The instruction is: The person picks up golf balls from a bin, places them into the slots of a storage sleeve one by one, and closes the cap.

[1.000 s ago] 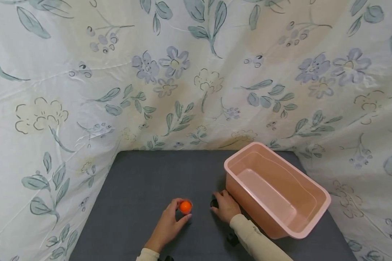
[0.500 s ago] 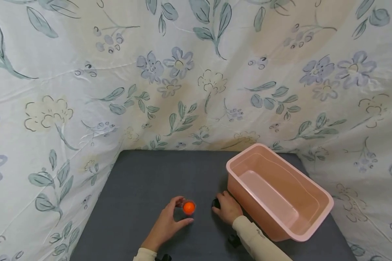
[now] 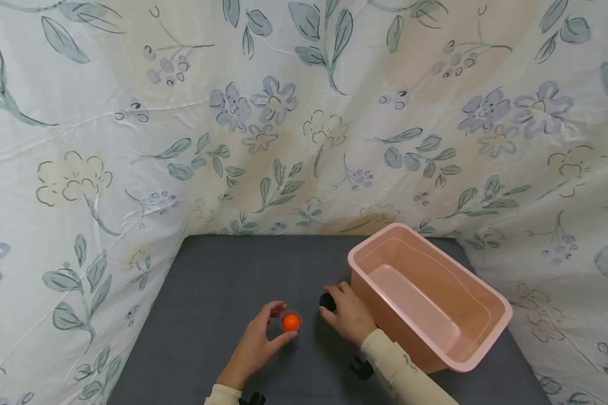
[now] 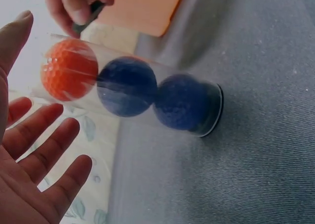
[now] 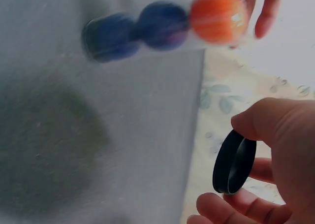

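Note:
A clear tube (image 4: 107,81) stands upright on the dark table, with a black base at its bottom. Inside it an orange golf ball (image 4: 70,69) sits on top of two dark blue golf balls (image 4: 127,86). My left hand (image 3: 253,346) curves loosely beside the tube's upper part, its fingers spread and apart from the wall in the left wrist view. Between thumb and fingers my right hand (image 3: 352,315) pinches a round black lid (image 5: 234,162), held on edge with its hollow side showing in the right wrist view.
A pink plastic bin (image 3: 425,298) stands at the right, close beside my right hand and forearm. Behind and along the sides of the table (image 3: 243,267) hangs a floral cloth (image 3: 304,112).
My right hand has risen with the black lid and shifted slightly left, towards the tube. The left hand stays around the tube, its thumb and fingers almost as before.

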The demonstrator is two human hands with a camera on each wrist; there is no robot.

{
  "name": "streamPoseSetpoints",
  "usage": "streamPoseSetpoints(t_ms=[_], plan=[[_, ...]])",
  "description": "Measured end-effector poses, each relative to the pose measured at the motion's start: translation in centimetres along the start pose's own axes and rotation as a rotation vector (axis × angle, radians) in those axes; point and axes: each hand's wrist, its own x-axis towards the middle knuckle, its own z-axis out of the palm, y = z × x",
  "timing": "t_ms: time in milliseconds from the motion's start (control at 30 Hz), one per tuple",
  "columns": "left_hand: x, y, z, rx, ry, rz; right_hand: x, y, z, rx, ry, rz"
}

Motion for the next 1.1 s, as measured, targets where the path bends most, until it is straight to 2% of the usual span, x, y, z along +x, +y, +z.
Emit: streamPoseSetpoints(t_ms=[167, 333, 733, 1100], plan=[[0.0, 0.4, -0.2, 0.017, 0.018, 0.009, -0.1, -1.6, -1.3, 0.030, 0.015, -0.032], [-0.1, 0.8, -0.4, 0.019, 0.041, 0.032, -0.2, -2.8, -1.9, 0.057, 0.013, -0.026], [-0.4, 1.1, -0.6, 0.000, 0.055, 0.069, -0.8, -4.2, -1.8, 0.193, 0.080, -0.045], [-0.3, 0.6, -0.4, 0.044, 0.084, 0.146, -1.4, -5.0, -0.8, 0.185, 0.094, -0.170]])
